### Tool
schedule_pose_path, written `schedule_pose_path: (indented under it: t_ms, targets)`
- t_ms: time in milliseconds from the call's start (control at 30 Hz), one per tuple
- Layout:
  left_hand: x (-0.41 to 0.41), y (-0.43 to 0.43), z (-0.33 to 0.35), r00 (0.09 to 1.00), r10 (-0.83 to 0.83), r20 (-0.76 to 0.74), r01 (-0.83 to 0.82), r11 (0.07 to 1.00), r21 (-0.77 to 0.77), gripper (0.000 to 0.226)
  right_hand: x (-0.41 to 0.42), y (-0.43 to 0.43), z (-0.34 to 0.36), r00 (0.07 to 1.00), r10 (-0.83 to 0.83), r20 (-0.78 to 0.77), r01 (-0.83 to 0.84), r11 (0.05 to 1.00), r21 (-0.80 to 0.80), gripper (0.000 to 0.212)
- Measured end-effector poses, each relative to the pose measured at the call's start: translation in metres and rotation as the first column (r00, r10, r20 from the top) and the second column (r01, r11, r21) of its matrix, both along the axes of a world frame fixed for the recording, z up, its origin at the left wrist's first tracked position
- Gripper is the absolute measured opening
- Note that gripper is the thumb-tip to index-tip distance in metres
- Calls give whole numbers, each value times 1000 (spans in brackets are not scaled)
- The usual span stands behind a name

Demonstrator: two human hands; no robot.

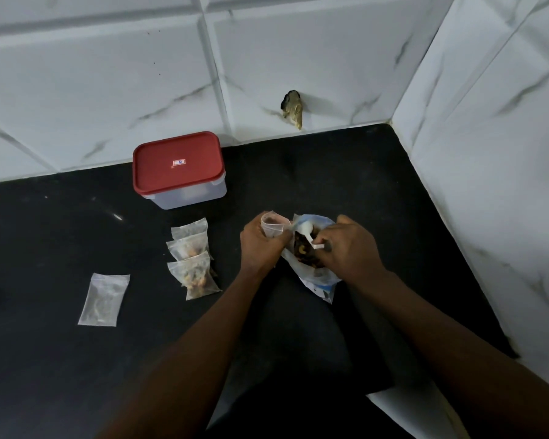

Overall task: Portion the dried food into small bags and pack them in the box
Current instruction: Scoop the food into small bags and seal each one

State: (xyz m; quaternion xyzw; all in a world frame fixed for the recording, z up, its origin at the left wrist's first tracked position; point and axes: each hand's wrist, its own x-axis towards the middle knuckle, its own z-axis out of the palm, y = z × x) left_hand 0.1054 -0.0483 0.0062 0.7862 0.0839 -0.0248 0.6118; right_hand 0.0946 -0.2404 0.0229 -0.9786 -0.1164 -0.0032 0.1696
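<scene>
- Toward the back right corner of the black table (pixel 76 359), the left grip (pixel 260 245) was curled round a small open bag (pixel 271 224); its mouth faced up, touching the large bag (pixel 317 277)
- the right grip (pixel 349 248) pinched the handle of a white spoon (pixel 308 234); the bowl sat in the large bag's open mouth, above the dried food (pixel 301 251)
- the large bag lay on the table, partly under the right grip
- left of the left grip, three filled bags (pixel 187 248) lay in an overlapping row running front to back
- further left and nearer the person, a flat bag (pixel 103 299) lay apart from that row; what it held could not be made out
- behind the row stood the box (pixel 191 198), its red lid (pixel 178 163) on, close to the tiled wall (pixel 108 90)
</scene>
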Motion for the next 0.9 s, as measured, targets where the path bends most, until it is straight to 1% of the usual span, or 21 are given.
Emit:
schedule_pose_path:
  t_ms: [100,200,267,433,533,600,667,767,833,900]
  targets:
    - [0,2,-1,1000,0,17,0,1000,8,16,-9,-5,16,1000,11,-18,-10,999,49,14]
    - [0,1,1,1000,2,8,-3,1000,7,18,-19,-12,19,998,57,-34,-56,998,37,19]
    - [-1,0,2,1000,4,4,-4,1000,2,18,-20,-16,15,997,63,-36,-60,996,65,20]
    - [-2,2,1,1000,6,-11,-6,1000,-18,18,-14,-11,11,996,20,88,-33,989,146,17]
    - [-3,3,2,1000,-11,-28,10,1000,-24,18,-9,1,10,989,-2,150,-14,994,106,8]
    - [-3,3,5,999,-15,-36,14,1000,-26,20,-6,6,4,992,-7,124,-2,997,73,6]
    - [-3,4,7,999,-14,-32,13,1000,-26,21,-2,6,0,998,-15,61,12,998,58,9]
    - [-2,4,7,999,8,-39,-9,1000,-11,25,-1,5,3,999,13,-31,-12,1000,23,13]
    - [-3,5,5,1000,15,-27,-15,1000,-7,22,-6,1,11,997,32,-67,-33,999,-11,14]
    - [-3,5,4,999,21,-26,-22,1000,-15,20,-16,-4,18,995,50,-85,-51,999,-12,15]
